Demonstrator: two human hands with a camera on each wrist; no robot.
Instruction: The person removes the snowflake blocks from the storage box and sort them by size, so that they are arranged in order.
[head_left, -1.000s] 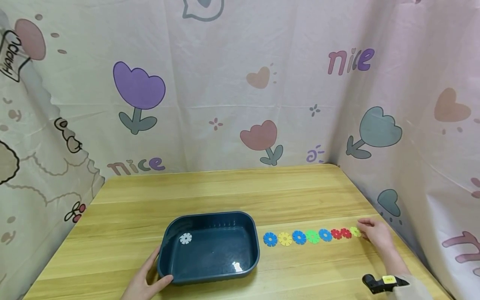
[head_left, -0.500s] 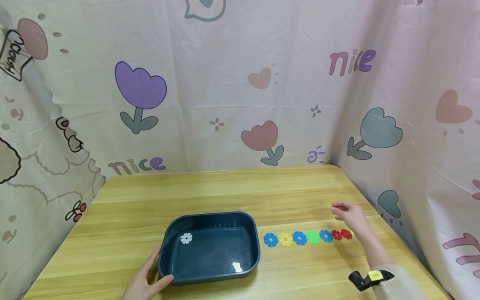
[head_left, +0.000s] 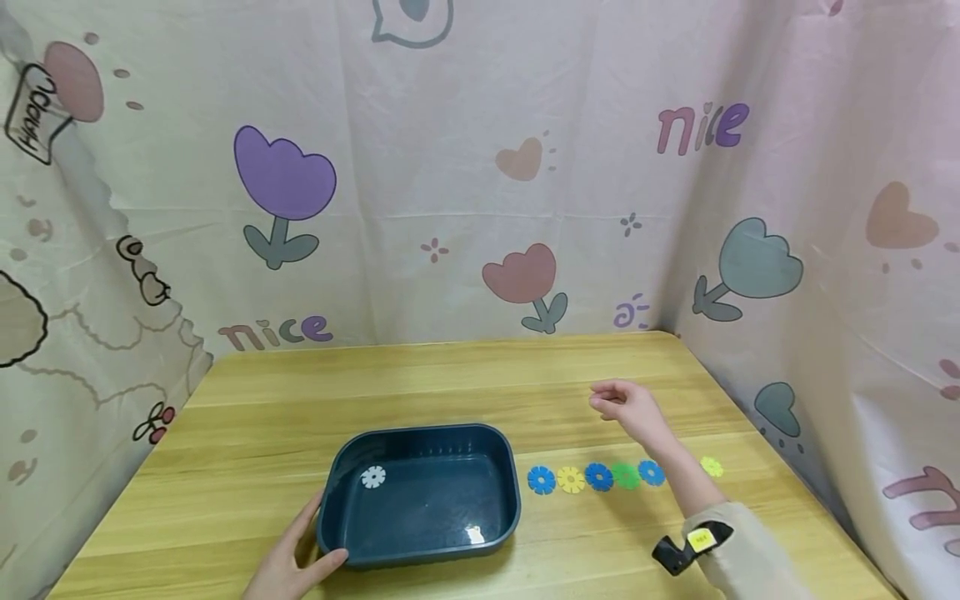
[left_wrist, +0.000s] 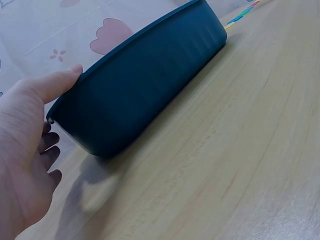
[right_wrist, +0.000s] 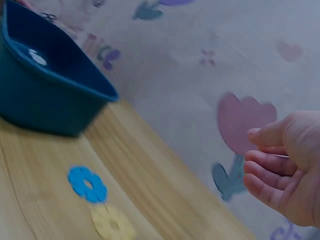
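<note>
A dark teal plastic basin (head_left: 420,554) stands on the table, a white notched flower-shaped disc (head_left: 372,477) lying inside near its left wall. My left hand (head_left: 288,558) holds the basin's near-left corner; in the left wrist view the thumb (left_wrist: 62,82) lies on the rim. Above the table, behind the disc row, hovers my right hand (head_left: 626,408), fingers loosely curled around nothing. The row to the basin's right includes a blue disc (head_left: 541,480), a yellow disc (head_left: 571,479), a green disc (head_left: 626,476) and a yellow-green disc (head_left: 712,467) at the far end. My right forearm covers part of it.
The wooden table (head_left: 420,375) backs onto a printed cloth curtain (head_left: 420,150), which also hangs along both sides. A black strap with a yellow label (head_left: 701,540) sits on the right sleeve.
My right hand has left the yellow-green disc at the row's end, rising and travelling left over the row. The forearm now hides the red discs. The left hand and basin stay put.
</note>
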